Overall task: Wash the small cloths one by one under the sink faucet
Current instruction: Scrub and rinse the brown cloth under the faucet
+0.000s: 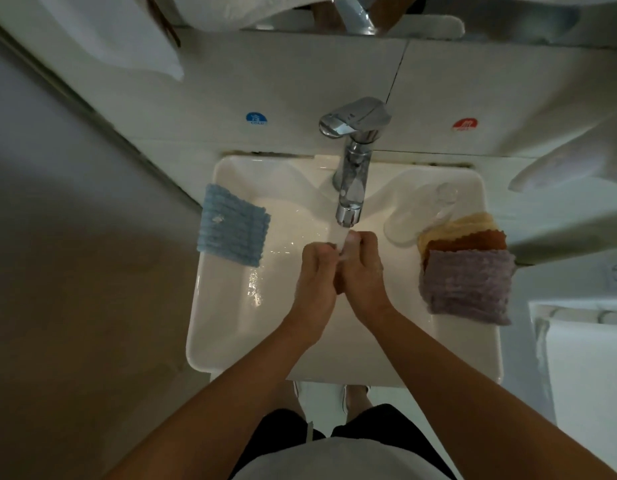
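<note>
Nearest the camera: two bare forearms reaching forward over the sink (227,355) front rim, meeting under the faucet (350,202).

Left rim: blue cloth (232,228) draped over the edge, apart from the hands; washed or waiting, cannot tell.

Centre: water running from the spout. Left hand (315,275) and right hand (364,268) pressed side by side in the stream, fingers of both curled round a small brownish cloth (338,284), only a sliver of it visible between the palms.

Right rim: stack of purple cloth (468,285), rust cloth (469,240) and yellow cloth (473,221), overlapping, beside a clear soap dish (404,223).

Judgement: one cloth mid-wash, being rubbed or wrung. Next move likely calls for squeezing it out, setting it aside on a rim, then taking the top cloth from the right stack.
</note>
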Available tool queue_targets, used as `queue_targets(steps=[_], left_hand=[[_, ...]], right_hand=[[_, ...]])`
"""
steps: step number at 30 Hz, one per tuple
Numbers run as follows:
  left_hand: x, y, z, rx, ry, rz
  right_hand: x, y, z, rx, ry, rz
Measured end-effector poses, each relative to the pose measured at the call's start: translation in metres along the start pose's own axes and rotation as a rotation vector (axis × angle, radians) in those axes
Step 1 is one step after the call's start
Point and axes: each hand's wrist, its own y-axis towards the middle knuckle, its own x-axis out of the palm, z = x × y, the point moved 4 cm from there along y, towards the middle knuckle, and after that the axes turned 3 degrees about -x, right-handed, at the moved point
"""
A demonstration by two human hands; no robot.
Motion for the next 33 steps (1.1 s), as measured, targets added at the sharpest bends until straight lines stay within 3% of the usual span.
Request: queue_targets(steps=[5, 7, 10, 11, 15, 18, 20, 22, 25, 28, 33], left_hand=[[-0.027, 0.042, -0.006, 0.088, 0.222, 0.219], [-0.016, 0.037, -0.009, 0.198, 0.407, 0.161], [0.0, 0.025, -0.01, 0.308, 0.535, 0.007], [-0.001, 0.028, -0.004, 0.336, 0.607, 0.005], [-0.018, 0.053, -0.013, 0.189, 0.52, 0.147], [0.003, 0.023, -0.021, 0.319, 0.607, 0.064], [0.013, 0.016, -0.027, 0.381, 0.69, 0.008], [0.005, 0.03, -0.014, 0.291, 0.481, 0.039], [-0.015, 0.044, -0.011, -0.171, -0.079, 0.209], [-0.016, 0.039, -0.014, -0.193, -0.246, 0.215], [-0.029, 0.035, -0.018, -0.141, -0.358, -0.016]], right_hand=[[0.025, -0.011, -0.006, -0.288, -0.277, -0.143], [0.018, 0.003, -0.003, -0.281, -0.258, -0.079], [0.001, 0.016, 0.002, -0.083, -0.15, -0.048], [0.001, 0.012, 0.002, -0.046, -0.154, -0.081], [0.014, -0.007, 0.006, -0.15, -0.268, -0.246], [0.005, 0.014, 0.015, -0.154, -0.394, -0.161], [-0.004, 0.014, 0.011, -0.175, -0.278, 0.009], [-0.002, 0.001, 0.005, -0.249, -0.24, 0.018], [0.01, -0.012, -0.001, -0.147, -0.227, -0.294], [-0.001, 0.0, -0.009, -0.059, -0.21, -0.329], [-0.025, -0.003, 0.003, 0.049, 0.15, -0.259]])
